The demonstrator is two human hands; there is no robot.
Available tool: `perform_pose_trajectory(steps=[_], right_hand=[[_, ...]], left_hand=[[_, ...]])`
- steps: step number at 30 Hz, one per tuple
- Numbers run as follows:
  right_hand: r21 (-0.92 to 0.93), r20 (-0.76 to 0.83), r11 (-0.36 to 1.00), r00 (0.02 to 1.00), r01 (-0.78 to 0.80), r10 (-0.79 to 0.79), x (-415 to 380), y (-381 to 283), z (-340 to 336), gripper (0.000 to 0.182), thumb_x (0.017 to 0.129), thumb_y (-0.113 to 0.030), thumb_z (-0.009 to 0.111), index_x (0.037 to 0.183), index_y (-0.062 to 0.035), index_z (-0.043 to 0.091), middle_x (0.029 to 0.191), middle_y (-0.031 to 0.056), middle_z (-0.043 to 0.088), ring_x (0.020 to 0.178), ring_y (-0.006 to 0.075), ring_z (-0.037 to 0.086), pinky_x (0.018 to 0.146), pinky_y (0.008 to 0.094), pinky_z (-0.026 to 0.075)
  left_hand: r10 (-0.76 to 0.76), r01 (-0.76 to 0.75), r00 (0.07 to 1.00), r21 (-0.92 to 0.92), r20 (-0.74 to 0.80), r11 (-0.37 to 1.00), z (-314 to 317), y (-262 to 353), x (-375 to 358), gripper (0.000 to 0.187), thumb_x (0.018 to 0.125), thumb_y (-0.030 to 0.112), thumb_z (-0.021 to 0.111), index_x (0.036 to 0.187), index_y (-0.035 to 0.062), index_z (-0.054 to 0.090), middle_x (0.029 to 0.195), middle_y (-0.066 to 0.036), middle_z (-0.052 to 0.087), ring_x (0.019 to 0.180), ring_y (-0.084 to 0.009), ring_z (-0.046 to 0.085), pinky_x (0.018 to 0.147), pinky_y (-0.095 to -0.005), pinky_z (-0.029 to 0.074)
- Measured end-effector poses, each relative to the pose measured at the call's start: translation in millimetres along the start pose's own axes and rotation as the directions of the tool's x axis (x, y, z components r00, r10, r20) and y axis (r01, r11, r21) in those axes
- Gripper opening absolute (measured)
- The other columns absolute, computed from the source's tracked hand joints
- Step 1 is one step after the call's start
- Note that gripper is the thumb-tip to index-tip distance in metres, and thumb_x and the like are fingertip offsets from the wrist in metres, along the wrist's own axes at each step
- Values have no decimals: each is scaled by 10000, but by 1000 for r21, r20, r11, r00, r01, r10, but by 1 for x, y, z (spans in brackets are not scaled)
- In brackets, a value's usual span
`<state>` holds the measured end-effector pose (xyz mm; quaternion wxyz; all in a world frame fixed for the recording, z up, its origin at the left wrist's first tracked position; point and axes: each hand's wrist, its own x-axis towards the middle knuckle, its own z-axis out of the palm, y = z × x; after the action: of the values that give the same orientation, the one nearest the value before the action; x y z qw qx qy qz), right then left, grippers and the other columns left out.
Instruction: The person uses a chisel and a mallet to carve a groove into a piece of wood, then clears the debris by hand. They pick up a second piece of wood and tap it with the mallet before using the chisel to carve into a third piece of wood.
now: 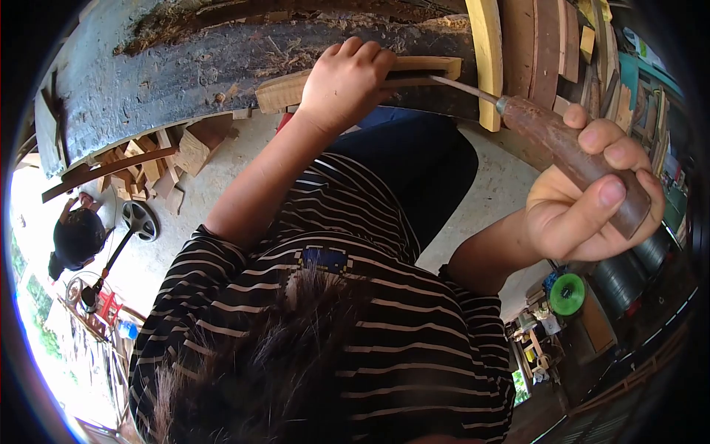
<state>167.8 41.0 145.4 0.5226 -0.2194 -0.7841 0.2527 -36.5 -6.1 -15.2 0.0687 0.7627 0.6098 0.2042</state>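
My left hand (344, 83) is closed over a pale curved wooden piece (281, 95), which lies along the near edge of a dark, worn workbench (177, 83). A dark gap or slot shows in the piece to the right of my fingers. In my right hand (592, 207) is a chisel (543, 132) with a thick brown wooden handle and a thin metal shank. The shank slants up and left, and its end meets the wooden piece at the gap. Its very tip is too hard to make out. My left fingertips are hidden beyond the knuckles.
A curved yellow wooden strip (485, 63) stands just right of the piece. Long brown boards (534, 52) lie beyond it. Wood offcuts (151, 166) are heaped on the floor at left. Another person (78, 237) is farther left. A green wheel (567, 294) is at lower right.
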Motion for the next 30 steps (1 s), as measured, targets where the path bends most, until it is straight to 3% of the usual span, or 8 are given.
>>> perform_pose_trajectory(steps=[4,8,14,20,24,30], right_hand=[[17,-6,1000,1000,-26,26,-2,-3,-9,299,946,-73,420,1230,-3,355,1005,237,515,815,329,559,727,535,553],[8,-59,1000,998,-30,30,-7,8,24,320,925,-12,454,1231,7,360,993,231,542,806,290,576,702,491,555],[13,-36,1000,999,4,-3,8,0,21,323,904,27,461,1216,27,375,939,230,553,777,270,583,680,452,562],[43,-124,993,986,-110,114,2,14,44,305,895,67,455,1191,38,385,927,229,574,775,252,593,687,428,564],[21,-62,999,997,-34,35,15,2,33,300,892,64,449,1186,45,391,915,231,579,764,263,599,676,421,566],[27,-136,981,971,-193,195,4,18,48,276,894,60,465,1161,34,401,901,218,583,764,257,600,689,419,563]], left_hand=[[8,-8,1000,12,-17,1000,3,-2,0,401,659,294,785,1008,145,655,894,-6,624,892,-194,609,794,-327,511],[3,-3,1000,12,2,1000,1,0,0,405,662,296,784,1013,143,655,906,-9,627,898,-196,609,802,-327,510],[-16,16,1000,21,8,1000,-1,3,0,403,671,303,786,1017,144,653,923,-10,628,910,-197,608,815,-334,509],[-23,23,998,6,51,1000,-2,0,4,377,680,308,781,993,140,656,920,-14,635,910,-199,613,826,-337,509],[-24,24,1000,-1,16,1000,0,-1,1,376,677,317,781,984,136,659,911,-16,638,902,-200,616,819,-340,513],[-16,16,999,-1,34,1000,0,-3,6,362,694,331,775,976,137,659,907,-15,645,896,-201,624,800,-343,520]])
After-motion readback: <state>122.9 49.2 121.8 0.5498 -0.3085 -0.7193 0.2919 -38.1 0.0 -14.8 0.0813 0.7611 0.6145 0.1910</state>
